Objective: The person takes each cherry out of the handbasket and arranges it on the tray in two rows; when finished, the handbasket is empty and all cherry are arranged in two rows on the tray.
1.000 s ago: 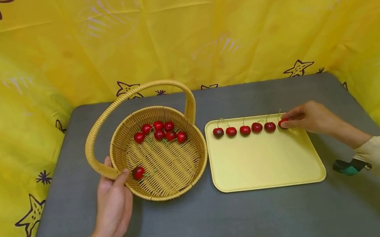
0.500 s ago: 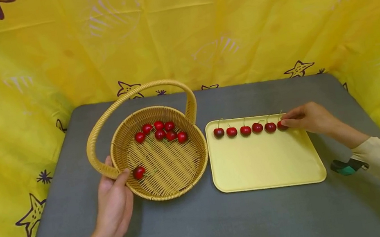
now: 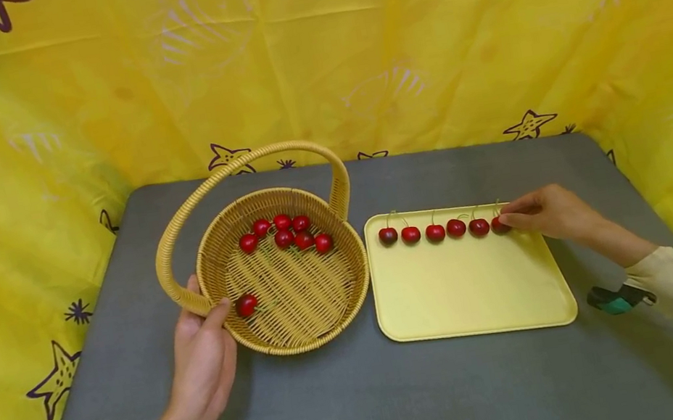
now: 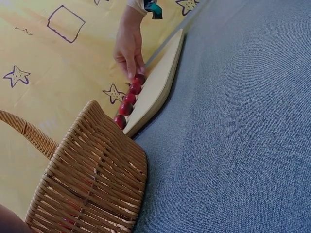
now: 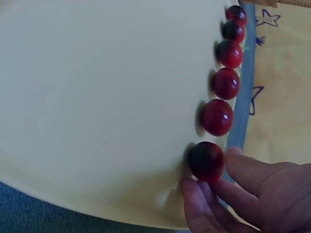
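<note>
My left hand (image 3: pixel 202 352) grips a round wicker basket (image 3: pixel 298 304) at its left side, thumb over the rim by the foot of the tall handle. Inside the basket lie several red cherries (image 3: pixel 284 238), with a single one close to my thumb. To the right, a pale yellow tray (image 3: pixel 474 284) bears a row of cherries (image 3: pixel 435 232) along its far edge, stems pointing away. At the row's right end my right hand (image 3: pixel 551 211) pinches the last cherry (image 5: pixel 206 161) between thumb and fingers, low on the tray, as the right wrist view shows.
Basket and tray stand side by side on a grey table (image 3: pixel 367 403), their edges almost meeting. A yellow patterned cloth (image 3: pixel 313 59) hangs behind the table and at both sides. A dark and green band (image 3: pixel 620 298) sits at the right wrist.
The right hand's fingers have eased slightly off the end cherry, so more of it shows. The left hand and basket keep their place; the view shifts a little.
</note>
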Motion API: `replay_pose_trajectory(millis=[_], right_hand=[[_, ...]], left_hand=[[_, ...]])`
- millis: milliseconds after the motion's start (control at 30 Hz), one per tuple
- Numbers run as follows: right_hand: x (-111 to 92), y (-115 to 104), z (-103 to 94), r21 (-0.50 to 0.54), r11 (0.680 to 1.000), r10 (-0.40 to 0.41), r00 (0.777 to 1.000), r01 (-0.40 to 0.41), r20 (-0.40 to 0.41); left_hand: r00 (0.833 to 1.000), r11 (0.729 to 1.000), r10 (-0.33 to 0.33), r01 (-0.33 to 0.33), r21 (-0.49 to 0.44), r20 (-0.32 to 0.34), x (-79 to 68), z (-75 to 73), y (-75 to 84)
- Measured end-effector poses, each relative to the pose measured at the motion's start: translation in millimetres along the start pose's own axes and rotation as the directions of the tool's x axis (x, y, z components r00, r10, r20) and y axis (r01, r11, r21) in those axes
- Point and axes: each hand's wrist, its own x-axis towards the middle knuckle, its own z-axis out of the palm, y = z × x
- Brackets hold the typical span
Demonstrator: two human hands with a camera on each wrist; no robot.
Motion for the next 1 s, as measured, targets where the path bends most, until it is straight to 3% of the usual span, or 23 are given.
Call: replay_pose_trajectory(millis=[300,467,567,667,733,767,833,900,1000], right_hand=[[1,-6,-19.5,-0.016,1.000,-0.003,0.999,0.003,0.037],[-6,-26,-41.2,-0.026,1.000,-0.007,0.999,0.008,0.036],[-11,-52,-48.9,-0.029,0.997,-0.068,0.997,0.069,0.025],[-16,-87,-48.4,-0.019,0.975,-0.221,0.975,0.221,0.007],[-17,-111,-44.4,-0.053,0.911,-0.408,0.913,0.408,0.011],[-17,-124,-41.6,-0.087,0.858,-0.507,0.862,0.507,0.025],[-17,-149,-35.0,-0.168,0.710,-0.682,0.727,0.684,0.078],[-16,-175,-27.5,-0.249,0.525,-0.808,0.568,0.814,0.156],[-14,-216,-14.2,-0.318,0.275,-0.873,0.374,0.907,0.313]], left_hand=[[0.999,1.000,-0.025,0.025,0.009,-0.020,-2.5,-3.4,2.6],[0.999,0.999,-0.032,0.032,0.013,-0.021,0.1,-1.0,1.9],[0.999,0.999,-0.043,0.043,0.010,-0.026,1.7,0.3,2.7],[0.997,0.998,-0.069,0.069,0.002,-0.033,2.4,0.7,4.1],[0.996,0.997,-0.082,0.082,-0.002,-0.039,2.3,0.5,4.5],[0.996,0.997,-0.081,0.081,-0.007,-0.041,2.4,0.5,4.2],[0.997,0.998,-0.068,0.068,-0.005,-0.040,2.5,0.2,3.2],[0.998,0.999,-0.050,0.050,-0.005,-0.041,2.5,-0.1,2.0],[0.998,0.999,-0.050,0.049,-0.006,-0.047,2.3,-0.7,1.6]])
